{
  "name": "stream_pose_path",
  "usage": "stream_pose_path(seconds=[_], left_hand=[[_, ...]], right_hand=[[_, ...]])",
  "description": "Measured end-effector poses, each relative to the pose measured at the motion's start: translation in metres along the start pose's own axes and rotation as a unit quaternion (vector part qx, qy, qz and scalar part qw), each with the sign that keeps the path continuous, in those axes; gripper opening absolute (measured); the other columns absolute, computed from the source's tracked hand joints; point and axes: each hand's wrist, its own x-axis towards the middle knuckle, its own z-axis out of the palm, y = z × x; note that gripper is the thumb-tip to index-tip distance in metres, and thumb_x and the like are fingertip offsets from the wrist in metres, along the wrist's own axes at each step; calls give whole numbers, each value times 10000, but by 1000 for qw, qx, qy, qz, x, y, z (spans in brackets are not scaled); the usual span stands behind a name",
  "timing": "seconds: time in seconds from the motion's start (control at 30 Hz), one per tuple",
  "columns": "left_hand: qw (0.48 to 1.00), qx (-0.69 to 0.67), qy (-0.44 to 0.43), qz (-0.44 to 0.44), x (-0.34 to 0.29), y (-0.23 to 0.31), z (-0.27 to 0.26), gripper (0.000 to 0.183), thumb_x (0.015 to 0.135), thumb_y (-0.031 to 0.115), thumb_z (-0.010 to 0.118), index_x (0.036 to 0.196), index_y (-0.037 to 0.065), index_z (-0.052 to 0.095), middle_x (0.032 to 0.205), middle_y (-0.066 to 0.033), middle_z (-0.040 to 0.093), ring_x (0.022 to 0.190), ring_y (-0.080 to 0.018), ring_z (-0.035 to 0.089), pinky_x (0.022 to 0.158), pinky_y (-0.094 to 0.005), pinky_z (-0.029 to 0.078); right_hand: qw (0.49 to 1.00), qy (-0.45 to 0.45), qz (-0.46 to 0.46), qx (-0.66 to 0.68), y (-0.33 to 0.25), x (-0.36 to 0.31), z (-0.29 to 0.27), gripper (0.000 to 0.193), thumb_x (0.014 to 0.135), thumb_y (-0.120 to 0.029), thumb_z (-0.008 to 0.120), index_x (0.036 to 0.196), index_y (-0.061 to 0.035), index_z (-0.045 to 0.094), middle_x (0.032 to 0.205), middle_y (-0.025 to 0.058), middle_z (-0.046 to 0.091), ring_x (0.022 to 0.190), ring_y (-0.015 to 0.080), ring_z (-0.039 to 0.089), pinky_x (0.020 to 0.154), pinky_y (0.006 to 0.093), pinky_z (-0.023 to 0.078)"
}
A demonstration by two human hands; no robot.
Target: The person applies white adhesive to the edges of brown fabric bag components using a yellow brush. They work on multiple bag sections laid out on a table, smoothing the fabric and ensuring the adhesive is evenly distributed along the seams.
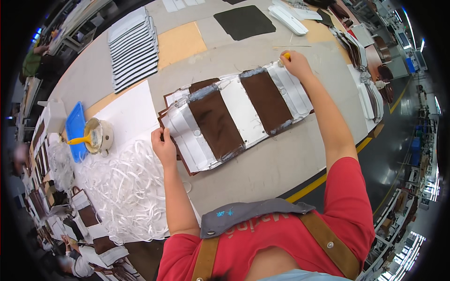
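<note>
A flat, brown and white bag panel (234, 110) lies at a slant on the grey worktable. Greyish wet-looking smears run along the ends of its two brown strips. My left hand (165, 146) is closed at the panel's left edge, thumb and fingers gripping it. At the upper right corner my right hand (296, 64) grips a small brush (285, 56) by its yellow handle, its tip low over the white end section. Most of the brush is hidden by my fingers. More brown edges stick out beneath the panel on the left.
Left of the panel stand a glue pot (107, 136) with a yellow-handled tool and a blue tray (75, 125). A heap of white strips (129, 187) lies nearer me. Farther back are stacked white panels (133, 51) and a dark sheet (244, 22). Co-workers sit at far left.
</note>
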Motion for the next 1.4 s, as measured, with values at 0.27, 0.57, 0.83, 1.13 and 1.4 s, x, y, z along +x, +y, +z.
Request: stream_pose_path(seconds=[0.27,0.57,0.83,1.13,1.4], left_hand=[[994,64,6,89,10,-14,-4,145,828,114,540,798,-27,556,756,-102,532,696,-191,498,668,-299,415],[962,155,92,204,-47,35,-24,171,807,59,528,970,14,502,914,-109,475,797,-237,462,734,-329,383],[995,-8,-42,-90,-153,3,-43,201,876,203,537,845,8,500,683,-11,479,592,-78,441,538,-236,383],[942,-96,-95,-308,-155,-10,-7,490,872,462,455,911,-16,554,797,-68,585,639,-122,541,562,-252,413],[931,-136,-60,-333,-156,8,-4,331,895,328,452,1042,35,492,872,-60,568,735,-137,563,624,-270,440]], right_hand=[[931,135,61,335,-43,-22,-28,211,879,-223,550,993,-73,645,637,-39,491,556,28,435,485,177,378],[923,8,87,376,-71,-130,-72,233,896,-181,520,1082,-56,583,673,-19,506,557,20,436,497,156,352],[921,-59,17,384,-96,-162,-55,185,865,-142,558,1011,-31,581,740,-20,519,567,21,426,505,158,351],[860,-169,60,478,-94,-199,-37,248,868,-139,564,1095,-40,583,778,26,574,638,55,528,597,178,460],[830,-266,68,486,-94,-227,-7,232,871,-160,555,1078,-64,595,786,-3,551,686,48,497,591,189,443]])
